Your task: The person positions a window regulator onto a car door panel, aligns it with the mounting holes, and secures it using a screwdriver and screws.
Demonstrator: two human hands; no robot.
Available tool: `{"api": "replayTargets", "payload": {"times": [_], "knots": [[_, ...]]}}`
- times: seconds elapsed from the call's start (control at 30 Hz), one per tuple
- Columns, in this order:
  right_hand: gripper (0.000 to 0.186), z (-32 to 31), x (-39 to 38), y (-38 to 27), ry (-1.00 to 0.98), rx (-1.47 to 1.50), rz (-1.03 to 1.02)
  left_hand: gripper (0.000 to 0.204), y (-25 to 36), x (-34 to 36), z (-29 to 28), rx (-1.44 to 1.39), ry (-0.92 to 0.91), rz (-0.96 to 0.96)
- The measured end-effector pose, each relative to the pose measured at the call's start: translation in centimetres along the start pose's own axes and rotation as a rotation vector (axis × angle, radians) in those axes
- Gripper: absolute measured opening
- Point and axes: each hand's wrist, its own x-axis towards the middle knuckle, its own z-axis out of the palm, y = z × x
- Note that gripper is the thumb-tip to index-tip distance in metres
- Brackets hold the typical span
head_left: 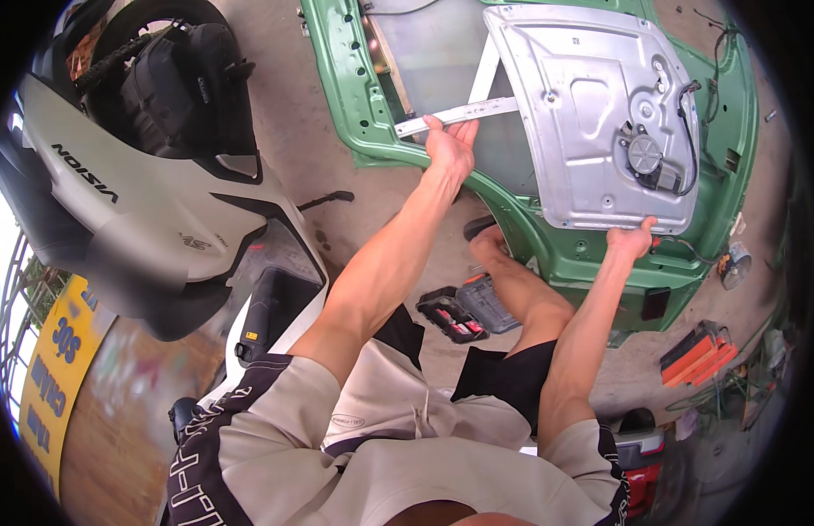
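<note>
A green car door shell (367, 114) lies in front of me, with a silver door inner panel (582, 105) over its right part. A round window motor (644, 156) with a black cable sits on that panel. From its left side a flat metal rail (488, 109) sticks out over the door's opening. My left hand (451, 151) grips this rail near its left end, thumb on top and fingers partly hidden. My right hand (632, 241) holds the panel's lower edge, its fingers partly hidden beneath.
A white and black motorbike (161, 202) stands close on my left. Between my legs and the door lies an opened tool case (464, 311). An orange and black object (696, 355) and a disc-shaped tool (734, 266) are on the floor at right. A dark phone-like slab (655, 303) rests on the door.
</note>
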Motion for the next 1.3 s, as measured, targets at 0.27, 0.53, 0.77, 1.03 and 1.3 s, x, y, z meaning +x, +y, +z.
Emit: {"api": "replayTargets", "payload": {"times": [0.27,0.53,0.77,1.03,1.3], "knots": [[0.043,0.1,-0.3,0.8,-0.012,-0.002,-0.016,0.069,-0.1,1.0,1.0,0.056,0.093,-0.033],[0.048,-0.6,-0.9,1.6,-0.003,0.080,0.069,0.064,0.9,1.0,4.3,0.184,0.126,0.096],[0.051,0.6,-3.9,1.9,0.061,0.089,0.117,0.062,-0.6,-2.0,6.3,0.498,-0.077,0.010],[0.058,-2.1,-1.3,2.1,-0.021,-0.076,-0.020,0.037,-3.8,-4.6,7.8,0.419,-0.249,-0.145],[0.062,-3.4,-2.3,-0.9,-0.040,-0.711,0.030,0.031,-5.2,-2.7,6.7,0.468,-0.299,-0.123]]}}
